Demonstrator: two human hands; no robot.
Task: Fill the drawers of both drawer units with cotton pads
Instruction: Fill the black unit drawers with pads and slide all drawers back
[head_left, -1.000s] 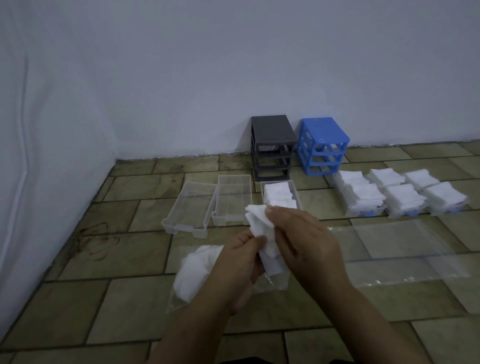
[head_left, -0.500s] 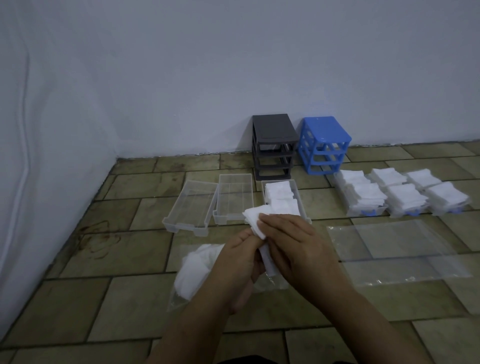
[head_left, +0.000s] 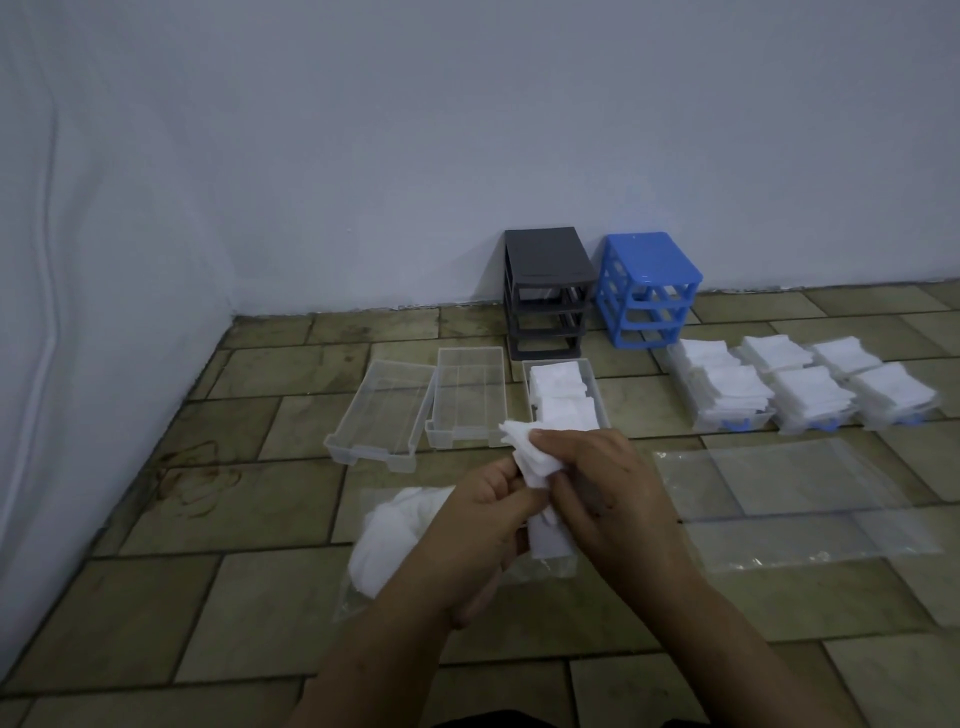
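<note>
Both hands meeting above the olive tiled floor (head_left: 249, 613), left hand (head_left: 485, 525) and right hand (head_left: 613, 499) each with fingers curled and pinching one small stack of white square cotton pads (head_left: 535, 462), its upper corners fanned out toward the drawers. Beneath the wrists, a clear plastic bag holding more white cotton pads (head_left: 395, 540), flat on the tiles. Just beyond the hands, three clear plastic drawers side by side: empty left drawer (head_left: 379, 415), empty middle drawer (head_left: 465, 395), and right drawer (head_left: 597, 389) filled with white pads. Against the pale wall, a dark grey drawer frame (head_left: 545, 291) beside a blue drawer frame (head_left: 647, 288), both with open slots. To the right, three blue-handled drawers heaped with pads (head_left: 800, 387) in a row. Nearer, empty transparent bags (head_left: 795, 499) spread flat on the tiles.
</note>
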